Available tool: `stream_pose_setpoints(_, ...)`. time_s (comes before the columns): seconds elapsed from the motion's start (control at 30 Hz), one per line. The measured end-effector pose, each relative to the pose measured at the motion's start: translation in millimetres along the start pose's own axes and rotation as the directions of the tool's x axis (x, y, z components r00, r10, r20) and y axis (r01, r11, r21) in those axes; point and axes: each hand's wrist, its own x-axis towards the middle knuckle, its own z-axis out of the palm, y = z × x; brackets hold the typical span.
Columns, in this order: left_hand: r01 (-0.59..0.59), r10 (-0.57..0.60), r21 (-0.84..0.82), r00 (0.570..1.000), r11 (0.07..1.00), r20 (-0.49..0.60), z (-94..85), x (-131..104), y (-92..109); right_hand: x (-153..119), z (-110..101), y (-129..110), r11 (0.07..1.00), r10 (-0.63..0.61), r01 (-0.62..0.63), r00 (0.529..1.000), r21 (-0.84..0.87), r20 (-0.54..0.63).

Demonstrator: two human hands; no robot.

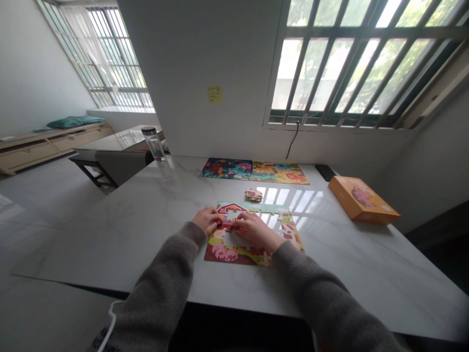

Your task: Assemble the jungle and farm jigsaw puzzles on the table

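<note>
A partly assembled jigsaw puzzle (227, 253) lies flat on the table, with a red barn at its upper left and a pink spotted pig at its lower left. Gaps show the white tabletop through its middle. At the puzzle's left edge, my left hand (207, 220) has curled fingers with the tips on the barn area. My right hand (254, 230) reaches over the middle, fingers closed together at a small colourful puzzle piece (228, 219) between both hands. The fingertips partly cover this piece. Just beyond the puzzle sits a small stack of loose pieces (254, 195).
Farther back on the white marbled table (176, 195) lie a dark picture board (229, 168) and a yellow one (280, 172). A black phone (325, 172) and an orange box (361, 200) are at the right. A glass bottle (154, 145) stands at the back left.
</note>
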Motion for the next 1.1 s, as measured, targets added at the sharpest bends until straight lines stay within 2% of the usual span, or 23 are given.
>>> stream_pose_setpoints(0.23, -0.122, 0.130, -0.138, 0.990, 0.983, 0.056, 3.0, 2.8, 11.0, -1.2, -2.4, -4.9, 0.999, 0.034, -0.034, 0.999, -0.016, 0.018)
stream_pose_setpoints(0.57, -0.118, 0.125, -0.101, 0.990, 0.988, 0.062, 2.4, 2.6, 11.5, -16.9, -16.1, 12.3, 0.983, 0.165, -0.156, 0.983, -0.100, 0.082)
stream_pose_setpoints(0.77, -0.127, 0.135, -0.124, 0.989, 0.984, 0.060, 4.8, 2.0, 10.1, -29.5, -30.5, 15.3, 0.970, 0.242, -0.235, 0.961, -0.064, 0.132)
stream_pose_setpoints(0.83, -0.106, 0.107, -0.083, 0.994, 0.991, 0.013, 3.6, 1.9, 6.2, -33.9, -33.4, 18.0, 0.971, 0.240, -0.237, 0.963, -0.043, 0.122)
stream_pose_setpoints(0.9, -0.049, 0.048, -0.010, 0.995, 0.999, -0.090, 1.7, 2.2, -0.1, -39.0, -35.1, 23.3, 0.968, 0.252, -0.249, 0.962, -0.036, 0.108)
stream_pose_setpoints(1.0, 0.033, -0.021, 0.051, 0.976, 0.998, -0.217, 1.8, 3.4, -10.4, -47.2, -35.7, 34.8, 0.956, 0.291, -0.285, 0.950, -0.068, 0.112)
stream_pose_setpoints(1.1, 0.049, -0.042, 0.035, 0.984, 0.998, -0.171, 8.3, 4.2, -16.6, -53.6, -34.3, 45.7, 0.951, 0.306, -0.295, 0.943, -0.091, 0.134)
